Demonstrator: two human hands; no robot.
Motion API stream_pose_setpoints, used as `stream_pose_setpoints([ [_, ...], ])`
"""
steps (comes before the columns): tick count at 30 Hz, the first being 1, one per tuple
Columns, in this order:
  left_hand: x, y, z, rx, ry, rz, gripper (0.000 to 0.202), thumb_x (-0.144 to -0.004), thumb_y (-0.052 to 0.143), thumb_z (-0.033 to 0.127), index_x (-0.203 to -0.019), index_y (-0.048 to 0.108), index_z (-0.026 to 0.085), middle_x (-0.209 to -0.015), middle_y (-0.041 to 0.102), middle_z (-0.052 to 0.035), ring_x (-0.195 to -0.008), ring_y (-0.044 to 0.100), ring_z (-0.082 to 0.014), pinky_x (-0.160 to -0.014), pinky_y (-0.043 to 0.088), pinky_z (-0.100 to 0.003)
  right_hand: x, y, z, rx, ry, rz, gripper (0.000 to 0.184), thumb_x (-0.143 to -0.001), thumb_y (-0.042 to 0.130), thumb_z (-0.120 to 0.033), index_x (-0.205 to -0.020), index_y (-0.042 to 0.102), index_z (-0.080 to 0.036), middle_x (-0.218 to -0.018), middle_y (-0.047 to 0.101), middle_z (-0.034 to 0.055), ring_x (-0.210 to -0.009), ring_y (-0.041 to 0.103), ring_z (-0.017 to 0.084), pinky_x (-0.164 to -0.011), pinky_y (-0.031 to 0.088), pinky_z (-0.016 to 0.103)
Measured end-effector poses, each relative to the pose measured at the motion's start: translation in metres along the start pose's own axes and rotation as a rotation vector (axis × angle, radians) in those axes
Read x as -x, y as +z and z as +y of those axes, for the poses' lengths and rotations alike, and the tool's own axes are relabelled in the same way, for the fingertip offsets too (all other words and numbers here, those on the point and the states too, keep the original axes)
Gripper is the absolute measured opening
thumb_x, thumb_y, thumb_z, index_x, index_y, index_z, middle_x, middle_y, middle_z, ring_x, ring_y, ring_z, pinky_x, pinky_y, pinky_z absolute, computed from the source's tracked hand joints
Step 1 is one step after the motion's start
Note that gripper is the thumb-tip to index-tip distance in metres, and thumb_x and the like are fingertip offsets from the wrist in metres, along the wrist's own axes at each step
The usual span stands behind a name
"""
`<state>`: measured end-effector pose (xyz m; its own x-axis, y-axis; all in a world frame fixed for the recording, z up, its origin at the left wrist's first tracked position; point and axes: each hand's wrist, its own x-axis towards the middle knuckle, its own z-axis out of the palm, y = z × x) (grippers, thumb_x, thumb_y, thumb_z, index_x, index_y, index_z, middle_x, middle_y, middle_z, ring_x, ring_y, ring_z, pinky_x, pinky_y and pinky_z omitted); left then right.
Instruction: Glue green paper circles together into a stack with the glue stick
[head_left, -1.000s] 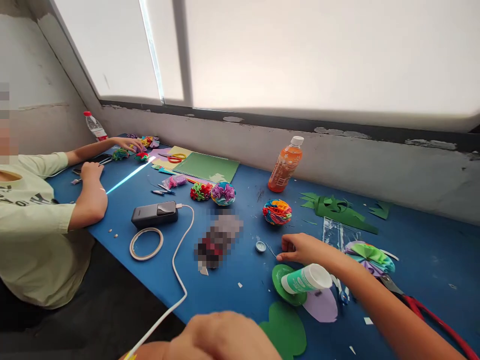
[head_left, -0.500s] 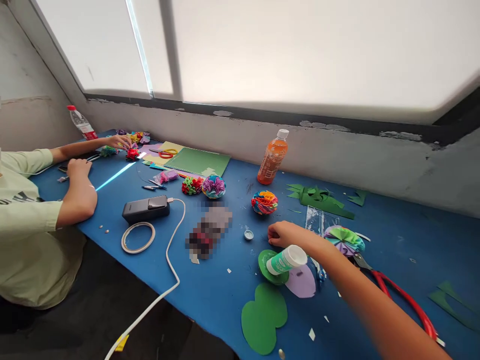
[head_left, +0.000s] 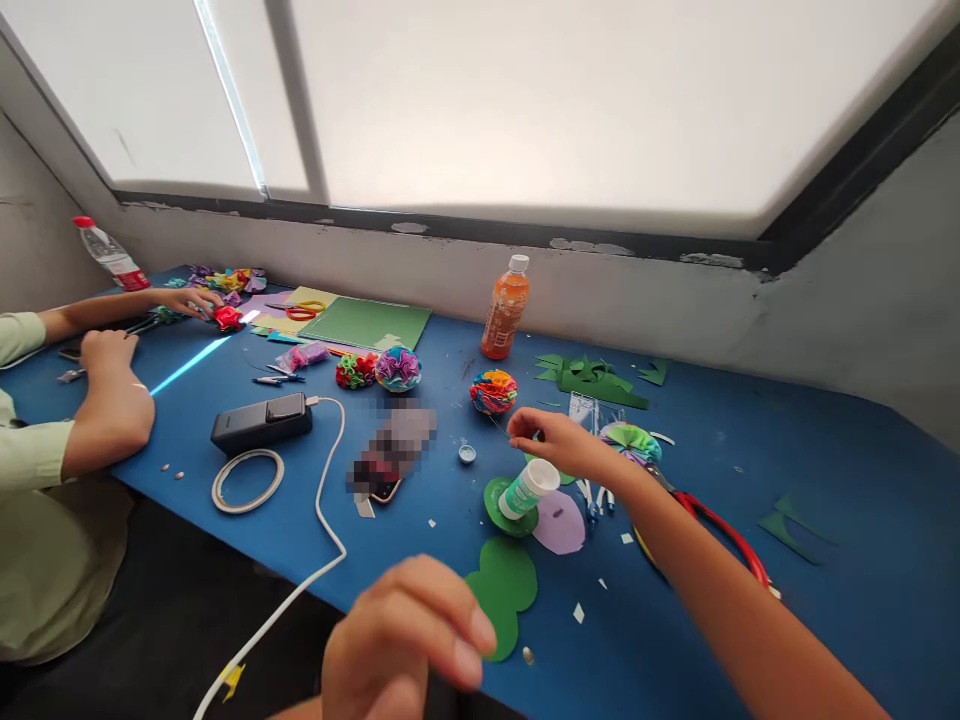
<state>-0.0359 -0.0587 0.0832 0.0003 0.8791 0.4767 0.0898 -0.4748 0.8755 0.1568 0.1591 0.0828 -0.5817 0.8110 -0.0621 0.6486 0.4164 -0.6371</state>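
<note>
Thin wire [head_left: 498, 426], one visible strand: centre of the frame, pinched between thumb and forefinger of the right hand [head_left: 561, 441], extending from the fingertips toward the upper left.
Left hand [head_left: 405, 630], one: bottom centre, fingers bent and apart from the thumb, with nothing visible in it.
Glue stick [head_left: 525, 490], one: just below the right hand, standing on a green paper disc [head_left: 496, 515].
Lilac paper piece [head_left: 562, 527], one: right of the glue stick.
Small round cap [head_left: 466, 454], one: left of the right hand.
Paper flowers, four around the middle: red-green [head_left: 355, 371], purple-blue [head_left: 398, 370], orange [head_left: 493, 391], and pleated green [head_left: 631, 441] behind the right wrist.
Bottles, two: orange [head_left: 505, 308], upper centre; clear, red-capped [head_left: 112, 255], upper left.
Power bank [head_left: 259, 425], one: left of centre on the blue surface [head_left: 862, 480].
</note>
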Motion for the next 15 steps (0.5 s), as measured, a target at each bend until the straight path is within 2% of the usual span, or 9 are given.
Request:
stream_pose_setpoints([
  [1,-0.018,-0.002,-0.005,-0.041,0.02,0.079,0.021,-0.089,0.04,0.029,-0.094,0.059,0.027,-0.092,0.062,-0.0043,-0.085,0.058,-0.0198,-0.073,0.05,-0.034,0.005,-0.001,-0.001,-0.028,0.005,0.02,0.023,-0.073,0.053,-0.036,-0.089,0.059,-0.021,-0.076,0.063,0.0018,-0.068,0.056,0.016,-0.06,0.044,0.028],
  [2,-0.037,-0.004,-0.012,-0.149,-0.032,0.063,0.019,-0.087,0.043,0.027,-0.096,0.059,0.023,-0.093,0.062,-0.0056,-0.085,0.058,-0.0196,-0.076,0.048,-0.035,0.01,-0.001,-0.002,-0.075,0.012,0.047,0.03,-0.074,0.052,-0.038,-0.098,0.057,-0.021,-0.079,0.063,0.0022,-0.07,0.057,0.016,-0.061,0.045,0.029],
  [4,-0.073,-0.007,-0.025,-0.402,-0.117,-0.064,0.018,-0.083,0.047,0.023,-0.095,0.059,0.019,-0.093,0.062,-0.0066,-0.081,0.058,-0.0191,-0.077,0.047,-0.035,0.021,0.0,-0.004,-0.22,0.037,0.119,0.038,-0.073,0.055,-0.04,-0.107,0.056,-0.021,-0.081,0.064,0.0026,-0.073,0.058,0.016,-0.064,0.045,0.029],
  [6,-0.098,-0.008,-0.039,-0.526,-0.161,-0.175,0.02,-0.081,0.046,0.02,-0.095,0.06,0.016,-0.092,0.063,-0.0069,-0.079,0.058,-0.0191,-0.072,0.048,-0.034,0.032,0.002,-0.008,-0.385,0.08,0.207,0.034,-0.071,0.06,-0.039,-0.099,0.059,-0.021,-0.082,0.064,0.0027,-0.075,0.059,0.017,-0.067,0.045,0.03],
  [7,-0.105,-0.007,-0.044,-0.534,-0.149,-0.233,0.024,-0.079,0.049,0.02,-0.101,0.059,0.016,-0.097,0.062,-0.0073,-0.084,0.058,-0.0196,-0.076,0.047,-0.034,0.037,0.003,-0.01,-0.446,0.103,0.244,0.029,-0.07,0.062,-0.039,-0.093,0.06,-0.021,-0.082,0.064,0.0025,-0.076,0.059,0.017,-0.067,0.045,0.03],
  [10,-0.107,0.003,-0.055,-0.419,-0.128,-0.455,0.051,-0.073,0.061,0.028,-0.121,0.048,0.017,-0.114,0.058,-0.0083,-0.099,0.056,-0.0214,-0.084,0.046,-0.033,0.052,0.007,-0.014,-0.558,0.158,0.288,0.02,-0.069,0.064,-0.038,-0.079,0.058,-0.021,-0.077,0.064,0.0007,-0.073,0.058,0.015,-0.066,0.043,0.028],
  [12,-0.102,0.014,-0.059,-0.356,-0.133,-0.529,0.064,-0.068,0.067,0.035,-0.125,0.044,0.019,-0.12,0.056,-0.0087,-0.106,0.053,-0.0236,-0.086,0.045,-0.033,0.061,0.009,-0.014,-0.652,0.195,0.292,0.018,-0.067,0.064,-0.035,-0.074,0.055,-0.021,-0.073,0.064,-0.0004,-0.071,0.057,0.014,-0.064,0.042,0.026],
  [13,-0.099,0.019,-0.061,-0.348,-0.136,-0.533,0.062,-0.067,0.068,0.037,-0.123,0.046,0.019,-0.119,0.057,-0.0083,-0.105,0.054,-0.0243,-0.085,0.045,-0.033,0.065,0.01,-0.014,-0.705,0.217,0.297,0.018,-0.067,0.064,-0.034,-0.073,0.054,-0.021,-0.072,0.064,-0.0006,-0.071,0.057,0.014,-0.064,0.042,0.026],
  [15,-0.096,0.029,-0.064,-0.348,-0.138,-0.506,0.044,-0.07,0.065,0.036,-0.11,0.056,0.019,-0.107,0.063,-0.0061,-0.097,0.057,-0.0231,-0.081,0.045,-0.033,0.073,0.012,-0.014,-0.791,0.258,0.329,0.017,-0.065,0.063,-0.033,-0.072,0.053,-0.02,-0.074,0.064,-0.0003,-0.072,0.057,0.014,-0.064,0.041,0.025],
])
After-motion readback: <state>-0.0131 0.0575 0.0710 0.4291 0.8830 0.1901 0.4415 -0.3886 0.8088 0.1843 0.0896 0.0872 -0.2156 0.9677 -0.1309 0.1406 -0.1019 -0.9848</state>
